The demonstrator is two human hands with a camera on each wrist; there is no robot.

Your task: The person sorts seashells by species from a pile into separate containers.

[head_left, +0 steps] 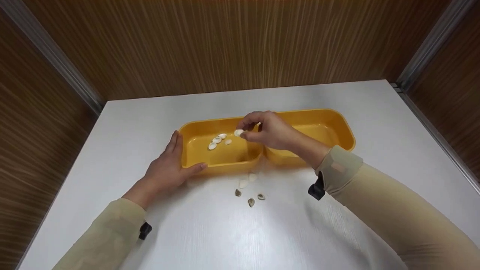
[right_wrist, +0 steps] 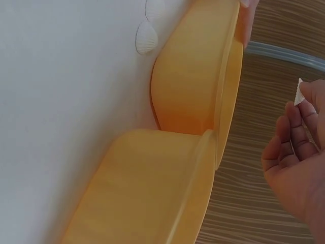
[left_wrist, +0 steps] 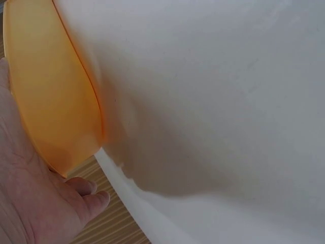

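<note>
My right hand [head_left: 272, 131] pinches a white seashell [head_left: 238, 132] between thumb and fingertips, above the right part of the left yellow bin [head_left: 225, 165]. In the right wrist view that ribbed shell [right_wrist: 298, 93] is seen edge-on at the fingertips. Several white shells [head_left: 216, 139] lie on the bin's floor, mostly in a slanting row. My left hand [head_left: 167, 165] rests against this bin's front left corner, straight fingers along the left wall and thumb at the front rim. The left wrist view shows this hand [left_wrist: 38, 193] alongside the bin's outer wall [left_wrist: 56, 96].
A second yellow bin [head_left: 330, 116] stands against the first on the right, partly behind my right forearm. In front of the bins, two white shells [head_left: 243, 183] and three small dark shells [head_left: 251, 202] lie on the white table [head_left: 210, 232]. Wood-grain panels [head_left: 225, 48] enclose the back and sides.
</note>
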